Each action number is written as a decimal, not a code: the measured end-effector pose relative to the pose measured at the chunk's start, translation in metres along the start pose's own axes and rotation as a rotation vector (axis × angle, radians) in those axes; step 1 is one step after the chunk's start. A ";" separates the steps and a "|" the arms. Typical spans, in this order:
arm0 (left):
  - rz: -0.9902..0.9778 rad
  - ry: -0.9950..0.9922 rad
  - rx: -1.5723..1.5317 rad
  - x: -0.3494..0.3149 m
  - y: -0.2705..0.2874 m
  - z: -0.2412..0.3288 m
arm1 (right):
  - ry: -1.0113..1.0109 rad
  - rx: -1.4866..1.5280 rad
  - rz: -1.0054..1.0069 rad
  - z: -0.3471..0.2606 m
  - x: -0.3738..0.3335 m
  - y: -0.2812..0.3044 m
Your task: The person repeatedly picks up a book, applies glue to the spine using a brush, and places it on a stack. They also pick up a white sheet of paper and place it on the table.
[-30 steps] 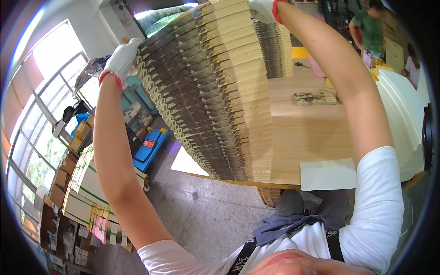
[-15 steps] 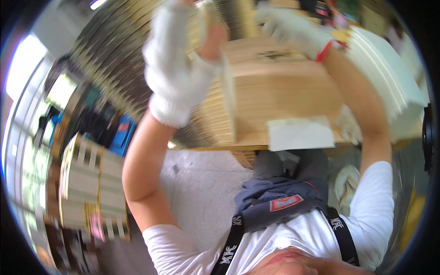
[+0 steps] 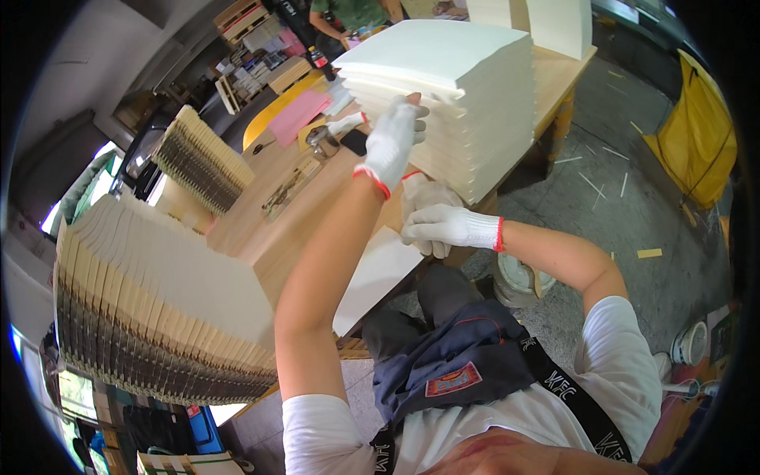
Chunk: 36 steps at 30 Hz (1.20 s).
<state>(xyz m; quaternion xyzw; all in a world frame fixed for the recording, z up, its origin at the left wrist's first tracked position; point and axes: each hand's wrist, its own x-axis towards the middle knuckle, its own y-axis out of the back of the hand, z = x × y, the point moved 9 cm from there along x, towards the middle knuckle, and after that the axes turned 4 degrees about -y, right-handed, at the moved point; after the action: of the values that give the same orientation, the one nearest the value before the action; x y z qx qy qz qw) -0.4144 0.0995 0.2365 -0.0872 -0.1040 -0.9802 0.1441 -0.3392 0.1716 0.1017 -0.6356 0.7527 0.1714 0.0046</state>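
My left hand (image 3: pixel 393 142), in a white glove with a red cuff and a bare fingertip, is raised at the left side of a tall stack of white sheets (image 3: pixel 495 119). Its fingers are apart and slightly bent near the sheet edges; whether they touch them I cannot tell. My right hand (image 3: pixel 450 227), also gloved, reaches in from the right with fingers extended, lying over a loose off-white glove (image 3: pixel 427 195) at the table's front edge. Beside its fingertips a white sheet (image 3: pixel 378 271) lies on the wooden table (image 3: pixel 237 226). I see nothing held in either hand.
Fanned stacks with brown edges (image 3: pixel 158 309) fill the table's left side, another (image 3: pixel 202 158) behind. A metal cup (image 3: pixel 321 142), a phone (image 3: pixel 354 142) and a dark bottle (image 3: pixel 320 62) stand or lie farther back. A bucket (image 3: pixel 518 281) sits below; someone in green (image 3: pixel 348 14) is beyond.
The view has swung right, toward the white stack. My left hand has gone from the brown-edged stack to the white one. My right hand has come down to the loose glove.
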 end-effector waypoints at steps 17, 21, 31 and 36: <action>0.054 0.268 -0.669 0.056 -0.014 0.020 | -0.053 0.346 0.042 0.053 -0.039 0.018; -0.042 0.232 -0.243 0.065 -0.021 0.023 | -0.074 0.379 0.001 0.056 -0.042 0.019; -0.017 0.125 0.457 0.071 -0.021 0.048 | 0.299 0.008 0.455 -0.013 -0.094 0.101; 0.010 0.179 0.128 0.079 0.001 0.032 | 0.727 -0.734 1.184 -0.118 -0.167 0.157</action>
<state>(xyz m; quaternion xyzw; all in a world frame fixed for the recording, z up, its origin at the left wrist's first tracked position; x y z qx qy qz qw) -0.4845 0.0851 0.2832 0.0094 -0.1527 -0.9747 0.1631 -0.4325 0.3210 0.2903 -0.1059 0.8157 0.1643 -0.5445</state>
